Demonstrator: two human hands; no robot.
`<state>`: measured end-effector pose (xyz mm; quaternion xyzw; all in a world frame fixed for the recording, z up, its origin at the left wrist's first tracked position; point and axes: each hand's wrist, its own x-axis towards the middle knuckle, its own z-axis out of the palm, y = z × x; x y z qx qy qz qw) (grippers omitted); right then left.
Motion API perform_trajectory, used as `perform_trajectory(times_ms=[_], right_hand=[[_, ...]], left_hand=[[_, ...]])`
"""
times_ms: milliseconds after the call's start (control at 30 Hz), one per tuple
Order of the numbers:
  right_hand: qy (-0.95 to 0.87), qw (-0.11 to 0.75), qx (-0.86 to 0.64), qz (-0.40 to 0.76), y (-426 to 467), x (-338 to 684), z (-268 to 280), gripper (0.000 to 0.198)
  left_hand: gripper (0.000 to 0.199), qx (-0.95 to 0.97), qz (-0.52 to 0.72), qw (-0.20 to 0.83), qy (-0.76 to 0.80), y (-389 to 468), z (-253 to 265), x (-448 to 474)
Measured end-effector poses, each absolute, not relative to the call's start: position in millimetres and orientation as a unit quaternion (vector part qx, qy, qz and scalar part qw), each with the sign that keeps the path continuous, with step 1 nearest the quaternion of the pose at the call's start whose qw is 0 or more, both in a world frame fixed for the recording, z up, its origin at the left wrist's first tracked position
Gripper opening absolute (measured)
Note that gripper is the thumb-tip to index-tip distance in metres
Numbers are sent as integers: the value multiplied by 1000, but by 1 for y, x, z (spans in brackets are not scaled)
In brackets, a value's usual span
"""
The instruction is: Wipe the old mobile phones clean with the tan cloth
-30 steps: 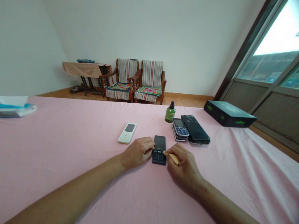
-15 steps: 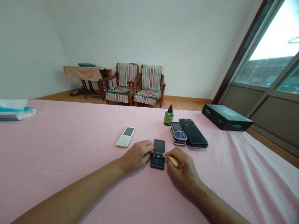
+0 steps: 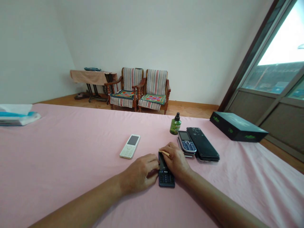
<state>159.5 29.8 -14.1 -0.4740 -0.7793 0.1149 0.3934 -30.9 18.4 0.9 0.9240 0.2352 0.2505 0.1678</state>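
Observation:
A dark keypad mobile phone [image 3: 167, 180] lies flat on the pink cloth, its lower end toward me. With bent fingers, my left hand [image 3: 141, 172] grips its left edge. My right hand [image 3: 177, 161] is closed on a small folded yellow cloth [image 3: 164, 153], pressed to the top of the phone's screen and covering much of it. Left of the hands is a white keypad phone [image 3: 130, 146]. Beyond my right hand, a blue-and-silver keypad phone [image 3: 187, 142] rests on another phone, beside a stack of black flat devices [image 3: 203, 144].
A green spray bottle [image 3: 175, 124] stands behind the stacked phones. Farther right sits a black box [image 3: 238, 126], and a tissue pack [image 3: 19, 117] is at the far left. The pink tablecloth [image 3: 78, 142] has folds on the right. Two wooden chairs [image 3: 154, 90] stand beyond the table.
My right hand has slid the yellow cloth from beside the keypad up to the top of the screen. My left hand stays at the phone's left edge. The view has shifted slightly.

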Motion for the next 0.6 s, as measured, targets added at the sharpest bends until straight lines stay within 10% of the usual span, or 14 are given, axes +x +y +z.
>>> perform_trajectory(times_ms=[600], right_hand=[[-854, 305, -399, 136, -36, 167, -3, 25]], left_hand=[[24, 894, 292, 222, 259, 15, 4, -28]])
